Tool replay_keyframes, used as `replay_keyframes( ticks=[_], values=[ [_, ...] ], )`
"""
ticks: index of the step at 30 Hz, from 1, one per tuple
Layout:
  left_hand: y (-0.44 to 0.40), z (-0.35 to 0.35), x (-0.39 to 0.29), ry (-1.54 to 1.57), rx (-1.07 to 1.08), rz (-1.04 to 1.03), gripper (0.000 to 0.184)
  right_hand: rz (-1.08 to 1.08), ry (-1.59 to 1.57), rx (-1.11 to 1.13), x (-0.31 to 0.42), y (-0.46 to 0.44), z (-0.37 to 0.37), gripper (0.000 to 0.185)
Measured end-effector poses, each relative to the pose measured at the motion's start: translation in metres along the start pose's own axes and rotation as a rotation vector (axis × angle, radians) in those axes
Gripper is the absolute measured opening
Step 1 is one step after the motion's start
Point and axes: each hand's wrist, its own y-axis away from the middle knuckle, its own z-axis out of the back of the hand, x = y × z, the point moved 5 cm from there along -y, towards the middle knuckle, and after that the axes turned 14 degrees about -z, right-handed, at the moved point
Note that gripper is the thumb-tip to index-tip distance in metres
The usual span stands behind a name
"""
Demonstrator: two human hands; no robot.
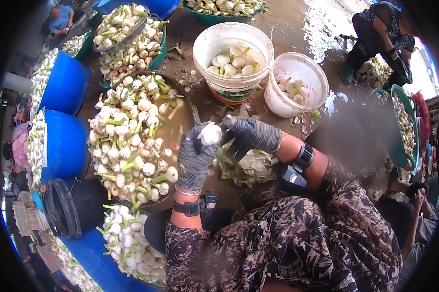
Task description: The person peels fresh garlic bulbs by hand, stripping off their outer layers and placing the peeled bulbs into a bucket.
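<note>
A white, peeled-looking garlic bulb [210,134] is held in the fingers of my left hand [196,160], which wears a grey glove. My right hand [253,134], gloved too, is closed close beside the bulb. Whatever sits in its fingers is too small to make out. Below both hands lies a pile of pale garlic peels and leaves [248,167]. Just left of my left hand stands a wide round basin [187,104] of murky water, heaped with garlic bulbs [127,141] on short green stems.
Two white buckets [202,51] [273,100] with bulbs inside stand ahead. Blue tubs [63,143] and a black bucket [63,209] line the left. Peeled garlic [129,243] is heaped at lower left. Other people [387,39] sit around; a green tub [399,141] is at right.
</note>
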Motion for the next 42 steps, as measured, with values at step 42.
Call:
replay_keyframes(
  ticks=[42],
  values=[
    [0.024,0.091,0.002,0.109,-0.792,-0.077,0.013,0.238,1.153,-0.54,0.012,-0.221,-0.139,0.051]
  ],
)
